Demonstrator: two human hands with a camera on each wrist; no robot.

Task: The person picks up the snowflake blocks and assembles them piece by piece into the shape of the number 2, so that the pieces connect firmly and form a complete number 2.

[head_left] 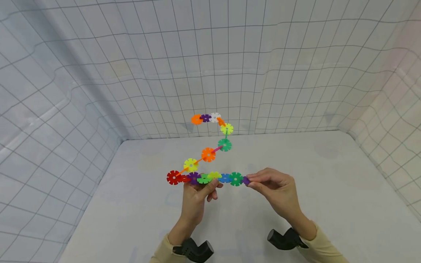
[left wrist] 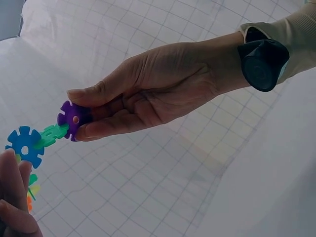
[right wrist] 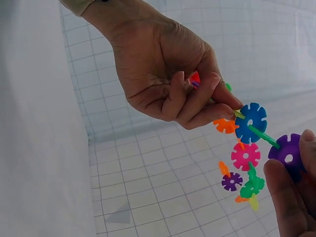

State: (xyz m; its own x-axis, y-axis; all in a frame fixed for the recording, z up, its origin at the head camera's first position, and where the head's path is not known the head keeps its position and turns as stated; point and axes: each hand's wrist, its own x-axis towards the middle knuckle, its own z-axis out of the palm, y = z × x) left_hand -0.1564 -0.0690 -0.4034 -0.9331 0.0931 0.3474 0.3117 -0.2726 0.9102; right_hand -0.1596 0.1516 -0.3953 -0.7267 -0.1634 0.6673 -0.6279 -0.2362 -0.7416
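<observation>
A long chain of slotted snowflake discs in several colours is held up over the table. My left hand (head_left: 194, 202) pinches it around the lime-yellow disc (head_left: 214, 174), thumb in front. At the chain's right end, thumb and fingers of my right hand (head_left: 277, 188) pinch a purple disc (right wrist: 279, 149). This disc is joined to a green disc (head_left: 235, 183), which meets a blue disc (right wrist: 241, 132). A red disc (head_left: 170, 178) marks the left bend. From there the chain runs back to a white disc (head_left: 212, 115) and an orange end disc (head_left: 194, 119).
A white tabletop (head_left: 138, 212) lies under both hands. Wrinkled white sheeting with a dark grid (head_left: 210, 73) rises at the back and both sides. Black wrist-worn devices (head_left: 194, 251) sit over the cream sleeves (head_left: 320, 244).
</observation>
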